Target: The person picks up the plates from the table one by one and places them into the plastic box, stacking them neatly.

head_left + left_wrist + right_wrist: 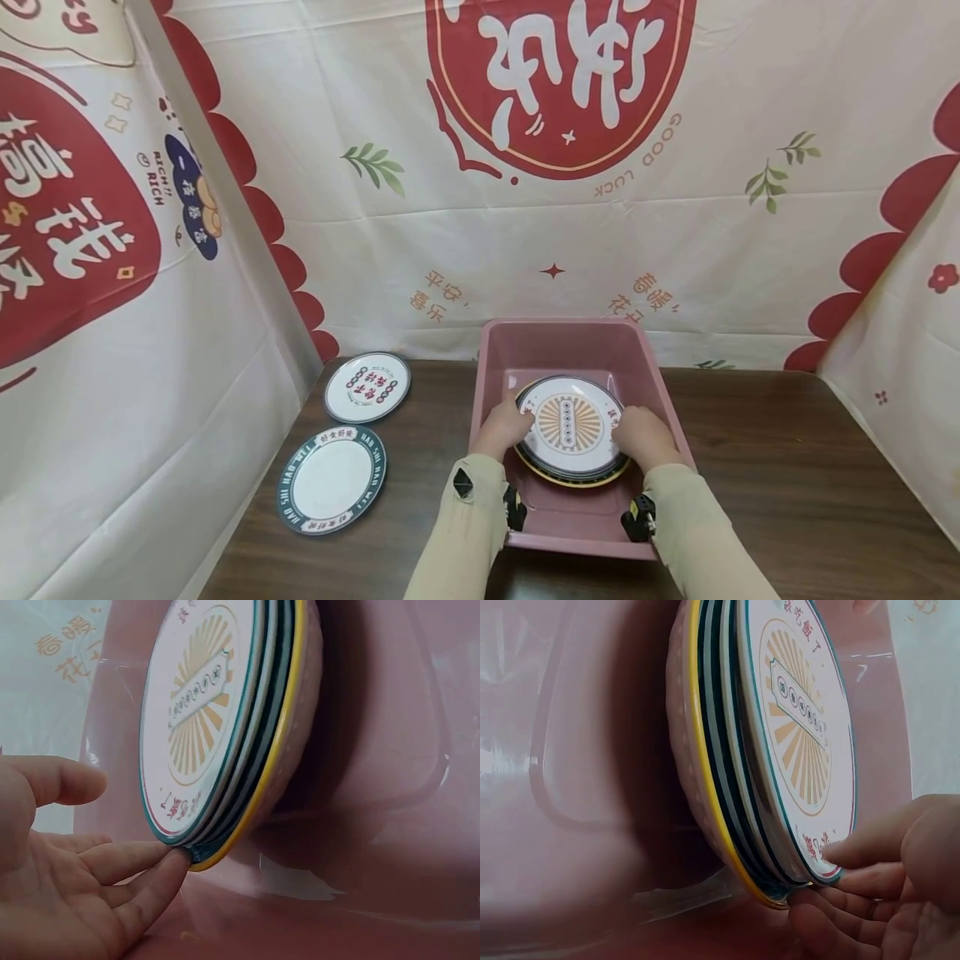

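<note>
A stack of plates sits in a pink plastic basin (573, 521). On top lies a white plate (567, 426) with an orange sunburst and a green rim. Below it are several dark-rimmed plates and, lowest, a yellow-rimmed dish (281, 742). At the stack's left side, my left hand (507, 425) touches the edge with extended fingertips; its thumb stands away from the plates in the left wrist view. Opposite, my right hand (647, 436) pinches the top plate's edge, thumb over its face and fingers (832, 922) at the rim.
Left of the basin, on the brown wooden table (780, 467), lie a white plate with red lettering (367, 388) and a plate with a wide teal rim (332, 481). A printed cloth (360, 250) hangs behind and at both sides.
</note>
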Demonstrator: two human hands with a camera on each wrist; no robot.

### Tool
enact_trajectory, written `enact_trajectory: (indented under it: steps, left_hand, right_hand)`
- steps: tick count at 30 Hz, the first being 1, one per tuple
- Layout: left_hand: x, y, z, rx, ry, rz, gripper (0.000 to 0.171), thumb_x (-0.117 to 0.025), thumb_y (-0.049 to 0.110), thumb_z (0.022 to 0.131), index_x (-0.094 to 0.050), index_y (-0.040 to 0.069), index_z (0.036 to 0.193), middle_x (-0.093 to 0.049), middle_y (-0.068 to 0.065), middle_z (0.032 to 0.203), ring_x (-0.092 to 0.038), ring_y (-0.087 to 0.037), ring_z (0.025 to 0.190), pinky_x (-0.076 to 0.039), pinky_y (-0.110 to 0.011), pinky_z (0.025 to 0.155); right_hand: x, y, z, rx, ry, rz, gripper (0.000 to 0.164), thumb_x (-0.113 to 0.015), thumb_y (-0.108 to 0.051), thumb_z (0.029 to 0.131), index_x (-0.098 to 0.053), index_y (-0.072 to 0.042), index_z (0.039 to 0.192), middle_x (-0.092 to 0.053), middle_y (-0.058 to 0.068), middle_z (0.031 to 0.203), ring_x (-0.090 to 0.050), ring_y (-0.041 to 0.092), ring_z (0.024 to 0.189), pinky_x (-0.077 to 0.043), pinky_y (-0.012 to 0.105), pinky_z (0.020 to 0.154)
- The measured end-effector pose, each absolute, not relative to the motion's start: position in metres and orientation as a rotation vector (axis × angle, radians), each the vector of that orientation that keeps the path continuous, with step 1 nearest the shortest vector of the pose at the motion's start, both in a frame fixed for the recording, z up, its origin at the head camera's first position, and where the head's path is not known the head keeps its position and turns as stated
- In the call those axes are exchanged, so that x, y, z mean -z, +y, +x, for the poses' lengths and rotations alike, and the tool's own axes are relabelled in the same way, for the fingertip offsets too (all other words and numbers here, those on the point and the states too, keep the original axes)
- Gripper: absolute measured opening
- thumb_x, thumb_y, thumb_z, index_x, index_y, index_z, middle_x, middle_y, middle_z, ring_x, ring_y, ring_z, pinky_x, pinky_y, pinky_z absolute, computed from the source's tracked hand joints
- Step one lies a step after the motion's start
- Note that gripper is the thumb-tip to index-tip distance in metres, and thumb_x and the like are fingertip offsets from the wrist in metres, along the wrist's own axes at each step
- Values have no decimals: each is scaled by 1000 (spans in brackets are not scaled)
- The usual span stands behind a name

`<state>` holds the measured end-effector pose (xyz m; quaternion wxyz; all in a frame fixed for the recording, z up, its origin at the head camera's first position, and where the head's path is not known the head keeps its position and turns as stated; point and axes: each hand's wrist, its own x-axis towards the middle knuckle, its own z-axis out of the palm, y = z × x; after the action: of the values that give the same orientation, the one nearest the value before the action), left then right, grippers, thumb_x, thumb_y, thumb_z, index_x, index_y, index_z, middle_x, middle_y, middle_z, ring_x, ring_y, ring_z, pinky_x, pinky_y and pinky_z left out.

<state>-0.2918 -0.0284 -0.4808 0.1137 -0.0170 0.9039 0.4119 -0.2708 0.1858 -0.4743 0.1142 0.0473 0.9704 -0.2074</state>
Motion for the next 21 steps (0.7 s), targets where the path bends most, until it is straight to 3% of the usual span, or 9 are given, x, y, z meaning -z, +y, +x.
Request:
enact_trajectory:
  steps: [21]
  left_hand:
    - [481,-29,-290,-1252,2589,-48,61,-53,18,91,-28,9,145,-50,-21,129,-49,-29,115,-39,-45,96]
  right_hand:
    - [477,184,-271,526,2896,86,13,-50,-3,86,-59,6,84,-56,14,77,-51,26,68,-45,43,64]
